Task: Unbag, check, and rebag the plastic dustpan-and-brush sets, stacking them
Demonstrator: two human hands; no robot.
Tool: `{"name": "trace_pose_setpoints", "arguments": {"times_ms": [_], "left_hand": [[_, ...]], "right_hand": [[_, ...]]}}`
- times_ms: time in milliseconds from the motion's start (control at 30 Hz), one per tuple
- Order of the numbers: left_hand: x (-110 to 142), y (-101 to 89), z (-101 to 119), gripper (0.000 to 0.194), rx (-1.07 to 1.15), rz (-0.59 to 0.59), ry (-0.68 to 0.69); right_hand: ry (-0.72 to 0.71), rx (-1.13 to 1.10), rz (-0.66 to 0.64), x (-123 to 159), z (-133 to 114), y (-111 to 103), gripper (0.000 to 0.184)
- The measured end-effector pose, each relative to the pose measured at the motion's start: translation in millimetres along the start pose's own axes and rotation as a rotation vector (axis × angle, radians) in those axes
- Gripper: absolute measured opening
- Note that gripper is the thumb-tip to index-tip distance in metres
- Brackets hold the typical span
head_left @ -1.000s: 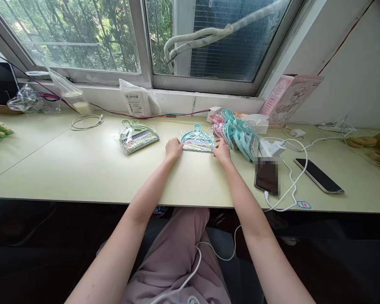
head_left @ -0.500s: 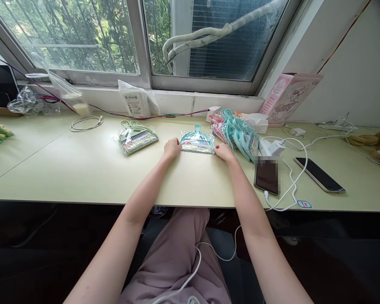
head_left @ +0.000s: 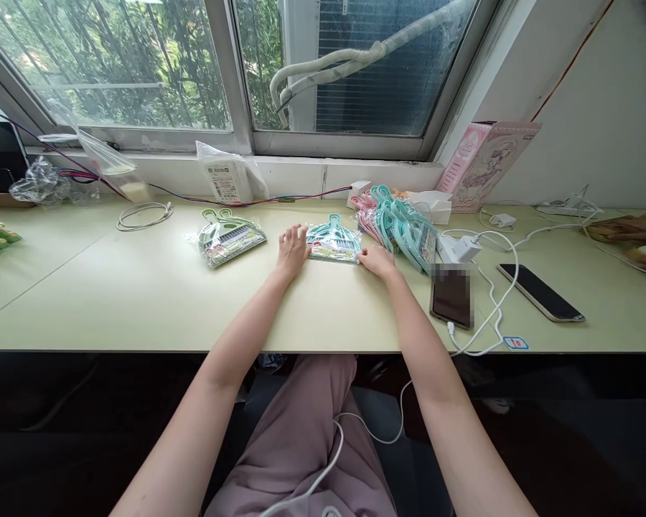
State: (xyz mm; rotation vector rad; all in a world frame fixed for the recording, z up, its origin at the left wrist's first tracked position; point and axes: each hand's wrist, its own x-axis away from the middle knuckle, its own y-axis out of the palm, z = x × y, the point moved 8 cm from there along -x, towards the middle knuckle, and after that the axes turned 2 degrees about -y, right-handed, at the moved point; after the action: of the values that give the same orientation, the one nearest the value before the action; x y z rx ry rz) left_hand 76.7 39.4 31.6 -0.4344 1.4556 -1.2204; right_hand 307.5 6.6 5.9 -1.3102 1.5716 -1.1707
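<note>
A light-blue mini dustpan and brush set [head_left: 334, 240] in clear wrapping lies flat on the table in front of me. My left hand [head_left: 293, 251] rests at its left edge with the fingers stretched out, the thumb close to the wrapping. At the lower right corner, my right hand [head_left: 377, 260] has its fingers closed in a pinch on the wrapping. A green wrapped dustpan set [head_left: 231, 237] lies apart, left of my left hand. Right of the blue set is a pile of teal wrapped dustpan sets [head_left: 406, 226], with pink ones [head_left: 367, 215] partly hidden behind.
Two phones lie to the right, one [head_left: 452, 298] plugged into a white cable, the other [head_left: 541, 293] beyond the cable loop. A white charger [head_left: 466, 248], a pink box [head_left: 487, 165] and a coiled cable [head_left: 144, 215] are on the table. Another person's hands [head_left: 643, 233] are at far right.
My left hand has loosened from a pinch at the left corner, its fingers now extended. My right hand still pinches the right corner. The view has shifted slightly.
</note>
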Motion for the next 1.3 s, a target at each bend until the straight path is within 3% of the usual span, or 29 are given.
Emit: {"name": "trace_pose_setpoints", "arguments": {"times_ms": [100, 200, 267, 333, 400, 467, 533, 600, 667, 733, 800, 1033, 1167, 1300], "left_hand": [[6.1, 0.8, 33.9, 0.045, 0.054, -0.015, 0.290], [16.6, 20.9, 62.3, 0.045, 0.132, -0.209, 0.489], [22.0, 36.8, 70.9, 0.049, 0.164, -0.349, 0.513], [23.8, 47.1, 71.6, 0.054, 0.187, -0.433, 0.482], [23.0, 50.7, 68.4, 0.059, 0.212, -0.465, 0.444], [21.6, 51.1, 64.4, 0.060, 0.234, -0.478, 0.414], [20.4, 50.7, 61.3, 0.058, 0.249, -0.480, 0.388], [19.4, 51.3, 58.5, 0.054, 0.256, -0.478, 0.354], [18.3, 53.6, 54.7, 0.048, 0.261, -0.484, 0.310], [16.9, 56.6, 49.3, 0.045, 0.262, -0.500, 0.269], [14.6, 58.1, 42.1, 0.047, 0.270, -0.513, 0.233], [4.0, 49.8, 10.5, 0.059, 0.191, -0.456, 0.039], [2.4, 46.7, 11.8, 0.059, -0.022, -0.426, 0.052], [1.5, 45.5, 12.2, 0.055, -0.075, -0.403, 0.064]], "right_hand": [[-0.007, 0.035, -0.002, 0.6, -4.1, 2.2, 0.028], [-0.012, 0.056, 0.000, 1.0, -6.1, 3.9, 0.029], [-0.008, 0.066, -0.001, 1.6, -6.2, 5.2, 0.030], [0.003, 0.074, 0.043, 3.6, -6.5, 2.6, 0.031], [-0.036, 0.064, 0.184, 8.4, -13.0, -8.2, 0.033], [-0.148, 0.026, 0.360, 17.1, -27.4, -21.1, 0.038], [-0.321, -0.028, 0.432, 25.5, -47.5, -23.5, 0.042], [-0.480, -0.072, 0.336, 28.1, -67.3, -9.6, 0.047], [-0.565, -0.116, 0.159, 25.7, -80.2, 13.9, 0.054], [-0.566, -0.162, 0.013, 20.5, -83.6, 35.6, 0.061], [-0.544, -0.181, -0.052, 15.2, -81.6, 48.7, 0.070], [-0.477, -0.042, -0.093, 9.1, -76.6, 55.5, 0.088], [-0.398, -0.033, -0.089, 7.8, -75.3, 55.4, 0.088], [-0.353, -0.029, -0.082, 6.6, -73.6, 56.0, 0.086]]}}
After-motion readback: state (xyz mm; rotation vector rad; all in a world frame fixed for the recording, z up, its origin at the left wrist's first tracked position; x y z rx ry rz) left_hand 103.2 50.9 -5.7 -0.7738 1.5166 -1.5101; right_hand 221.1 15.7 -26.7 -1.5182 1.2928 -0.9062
